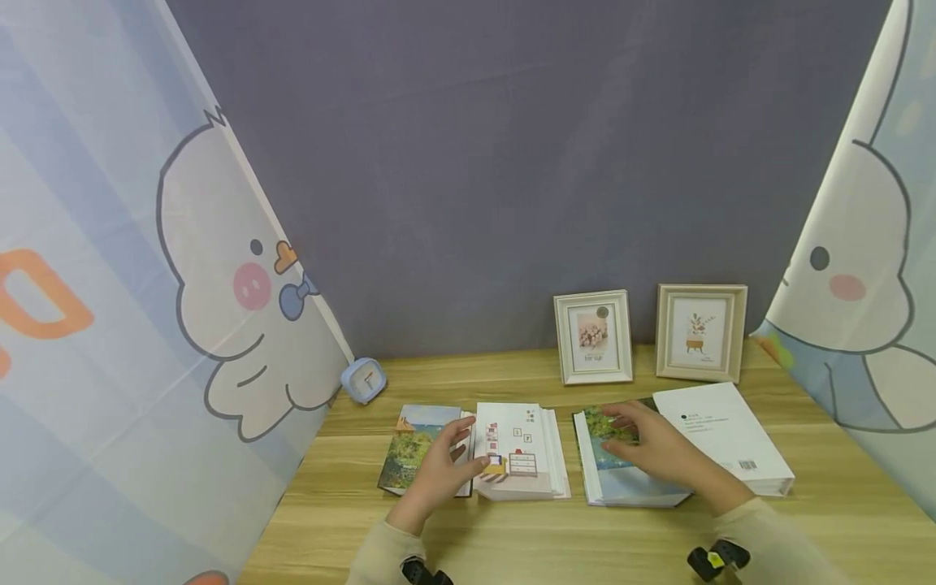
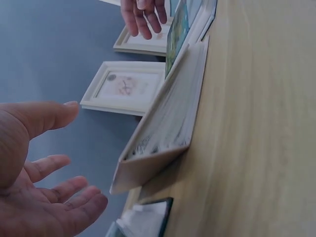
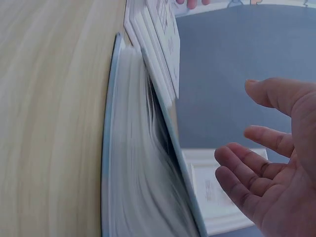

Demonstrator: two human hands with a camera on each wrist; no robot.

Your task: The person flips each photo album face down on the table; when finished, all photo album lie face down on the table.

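Note:
Four photo albums lie in a row on the wooden table. My left hand (image 1: 442, 471) hovers over the seam between a landscape-cover album (image 1: 406, 459) and a white album with a room drawing (image 1: 521, 439). Its fingers are spread and hold nothing; in the left wrist view, the hand (image 2: 49, 197) is apart from the white album (image 2: 165, 118), whose cover is slightly raised. Over a green-and-blue album (image 1: 621, 483) is my right hand (image 1: 658, 447), fingers loosely bent. In the right wrist view, that hand (image 3: 271, 168) stands apart from the album's thick pages (image 3: 140, 163).
A white album (image 1: 720, 426) with a barcode lies at the far right, overlapping the green-and-blue one. Behind stand two picture frames, a white one (image 1: 595, 379) and a beige one (image 1: 738, 333). A blue clock (image 1: 364, 380) sits at the back left, before the grey curtain (image 1: 468, 179).

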